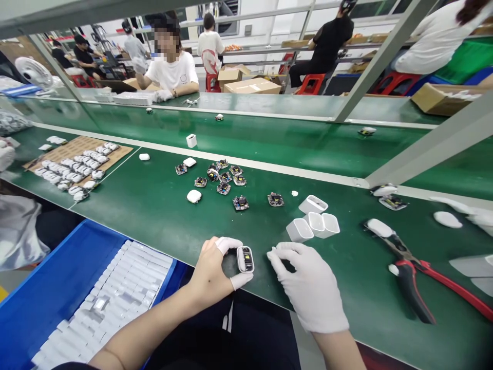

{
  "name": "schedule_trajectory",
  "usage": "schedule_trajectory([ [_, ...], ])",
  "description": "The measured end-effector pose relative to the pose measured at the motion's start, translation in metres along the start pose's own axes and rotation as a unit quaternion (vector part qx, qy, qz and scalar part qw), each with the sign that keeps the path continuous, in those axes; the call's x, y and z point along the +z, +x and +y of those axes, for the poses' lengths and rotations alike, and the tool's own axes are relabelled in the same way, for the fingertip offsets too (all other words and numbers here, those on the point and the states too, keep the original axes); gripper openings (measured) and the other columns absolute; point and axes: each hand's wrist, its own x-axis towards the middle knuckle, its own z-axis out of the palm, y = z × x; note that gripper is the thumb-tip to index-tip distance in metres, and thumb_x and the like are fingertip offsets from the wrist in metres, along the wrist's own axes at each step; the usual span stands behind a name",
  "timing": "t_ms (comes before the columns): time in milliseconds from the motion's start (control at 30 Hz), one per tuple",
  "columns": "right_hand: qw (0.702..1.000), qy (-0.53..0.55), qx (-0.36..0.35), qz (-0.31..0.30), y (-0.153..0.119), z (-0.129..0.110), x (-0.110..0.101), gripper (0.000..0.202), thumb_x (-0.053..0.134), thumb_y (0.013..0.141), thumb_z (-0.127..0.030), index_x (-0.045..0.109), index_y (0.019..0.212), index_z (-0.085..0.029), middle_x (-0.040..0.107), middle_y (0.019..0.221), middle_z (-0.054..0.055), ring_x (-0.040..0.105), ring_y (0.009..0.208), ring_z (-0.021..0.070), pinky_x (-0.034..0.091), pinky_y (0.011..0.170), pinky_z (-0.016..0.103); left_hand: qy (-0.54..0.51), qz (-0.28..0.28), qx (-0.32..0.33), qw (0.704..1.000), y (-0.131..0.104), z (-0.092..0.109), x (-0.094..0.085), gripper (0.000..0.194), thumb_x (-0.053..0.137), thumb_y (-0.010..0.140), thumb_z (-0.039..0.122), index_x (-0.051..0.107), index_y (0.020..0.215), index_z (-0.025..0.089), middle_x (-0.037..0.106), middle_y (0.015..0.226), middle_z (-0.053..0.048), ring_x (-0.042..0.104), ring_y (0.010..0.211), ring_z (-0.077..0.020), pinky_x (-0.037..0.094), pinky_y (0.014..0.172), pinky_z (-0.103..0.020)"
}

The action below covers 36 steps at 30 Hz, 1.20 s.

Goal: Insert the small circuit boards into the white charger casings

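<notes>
Over the bench [154,216], left fingers [242,280] grip a white casing [245,260], right fingers [289,247] closed

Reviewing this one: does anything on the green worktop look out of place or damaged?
A small white scrap lies loose beside a circuit board. It's odd because it's far smaller than the white housings; whether it broke off something is unclear.

long green workbench [154,223], slanting pale posts [431,141], red stools [311,82], white wall [265,31]
</notes>
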Motion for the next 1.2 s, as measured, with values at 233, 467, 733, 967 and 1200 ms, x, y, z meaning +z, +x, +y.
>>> schedule_trajectory([
  [233,0.985,0.165,-0.037,-0.028,-0.013,-0.034,-0.017,0.052,0.06,0.086,-0.023,0.051,0.136,-0.029,0.063,0.117,0.007,0.064,0.099,0.0215,0.057,0.084,0.037,-0.051,0.037,0.036,0.997,-0.004,-0.004,0.005,0.044,0.073,0.072,0.016,0.055,0.111,0.022,0.068,0.112,-0.008,0.065,0.104,-0.0248,0.053,0.09,-0.041],
  [467,0.968,0.163,-0.16,-0.108,0.003,-0.031,-0.017,0.055,0.064,0.076,-0.012,0.056,0.127,-0.031,0.067,0.111,0.004,0.064,0.098,0.0225,0.055,0.085,0.042,-0.086,-0.08,0.02,0.993,0.0,-0.005,-0.004,0.048,0.075,0.069,0.015,0.059,0.113,0.024,0.072,0.107,-0.004,0.069,0.098,-0.0235,0.055,0.086,-0.035],
  [733,0.944,0.316,-0.042,-0.089,0.002,-0.03,-0.012,0.034,0.066,0.071,-0.016,0.061,0.103,-0.025,0.067,0.1,0.003,0.067,0.088,0.0209,0.057,0.08,0.038,-0.115,-0.142,-0.033,0.983,0.005,-0.002,-0.012,0.043,0.078,0.071,0.022,0.061,0.111,0.024,0.072,0.104,-0.002,0.069,0.094,-0.0218,0.053,0.083,-0.033],
  [967,0.935,0.349,0.006,-0.069,-0.007,-0.023,-0.016,0.045,0.069,0.078,-0.023,0.058,0.121,-0.029,0.069,0.108,0.005,0.068,0.095,0.023,0.057,0.085,0.04,-0.121,-0.137,-0.042,0.982,0.006,0.0,-0.012,0.04,0.08,0.071,0.024,0.063,0.108,0.024,0.071,0.104,-0.003,0.066,0.096,-0.0224,0.051,0.086,-0.034],
  [1200,0.958,0.269,-0.06,-0.075,-0.008,-0.028,-0.003,0.044,0.068,0.079,-0.021,0.06,0.121,-0.029,0.068,0.114,0.003,0.066,0.104,0.0197,0.054,0.095,0.036,-0.13,-0.165,-0.057,0.976,0.007,-0.005,-0.014,0.041,0.082,0.07,0.033,0.063,0.105,0.023,0.069,0.104,-0.003,0.064,0.097,-0.0216,0.048,0.086,-0.032],
])
